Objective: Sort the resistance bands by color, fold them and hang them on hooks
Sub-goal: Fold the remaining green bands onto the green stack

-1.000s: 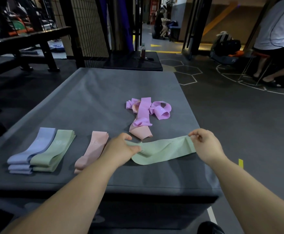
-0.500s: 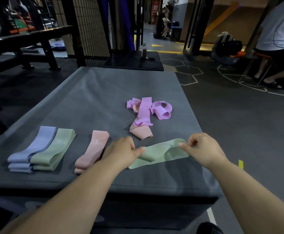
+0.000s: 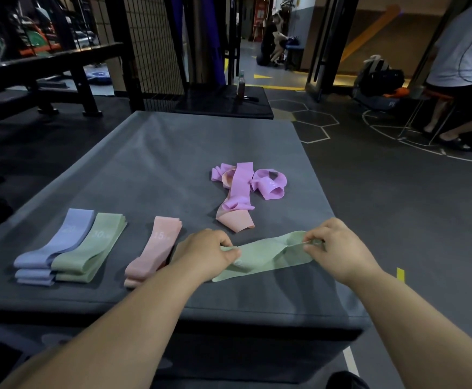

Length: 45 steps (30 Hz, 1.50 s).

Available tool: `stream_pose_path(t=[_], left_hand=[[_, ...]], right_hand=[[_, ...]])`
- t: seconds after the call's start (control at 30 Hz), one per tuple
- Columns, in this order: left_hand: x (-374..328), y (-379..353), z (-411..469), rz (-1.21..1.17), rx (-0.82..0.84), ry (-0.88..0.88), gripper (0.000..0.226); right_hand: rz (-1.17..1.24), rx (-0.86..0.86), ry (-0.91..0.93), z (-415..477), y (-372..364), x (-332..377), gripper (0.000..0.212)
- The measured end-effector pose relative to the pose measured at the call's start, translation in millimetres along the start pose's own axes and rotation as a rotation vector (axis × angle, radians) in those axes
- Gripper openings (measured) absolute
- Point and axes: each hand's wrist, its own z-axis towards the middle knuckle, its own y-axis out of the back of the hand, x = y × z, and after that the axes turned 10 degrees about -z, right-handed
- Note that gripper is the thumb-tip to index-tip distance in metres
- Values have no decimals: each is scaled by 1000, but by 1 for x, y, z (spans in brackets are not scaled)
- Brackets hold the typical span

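Gym, weight plates (image 3: 37,42) on rack, padded platform (image 3: 173,153), marked rubber floor (image 3: 383,192)

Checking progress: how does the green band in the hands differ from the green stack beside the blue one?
The held green band lies outstretched; the green stack is folded in layers. The left hand and right hand pinch the band's ends; the stack lies untouched. Both are pale green.

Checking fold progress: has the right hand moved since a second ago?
Yes. The right hand has shifted slightly left, toward the left hand, judged against the unsorted pile on the mat. This draws the end of the green band inward.
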Motion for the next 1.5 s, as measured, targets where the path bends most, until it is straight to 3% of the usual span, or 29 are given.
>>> stream_pose_path(t=[0.07,0.2,0.27,0.37,0.53,0.63,0.77,0.87,1.0,1.2,1.37,1.5], left_hand=[[0,1,2,-74,-36,10,20],[1,5,5,-267,-109,3,17],[0,7,5,-336,-159,-9,16],[-1,7,6,-392,-233,-5,15],[4,6,11,-474,-307,8,15],[5,5,11,-446,-311,10,17],[1,6,8,-330,-296,29,22],[-1,6,6,-242,-297,30,22],[-2,8,6,-214,-302,33,25],[0,10,7,-199,-327,16,27],[1,9,8,-218,-317,32,29],[1,9,9,-226,-327,43,34]], right_hand=[[31,-13,-6,0,1,1,14],[26,3,-36,1,1,0,47],[49,4,-49,1,1,-1,42],[187,-1,-91,2,1,0,17],[347,56,-154,3,-2,-1,44],[403,107,-163,3,-3,0,54],[389,156,-148,2,-7,0,27],[246,119,-118,3,-8,4,35],[227,147,-141,4,-14,3,21],[169,237,-77,-1,-14,9,35],[327,187,-21,-3,-6,14,31],[345,335,87,-6,-3,7,30]])
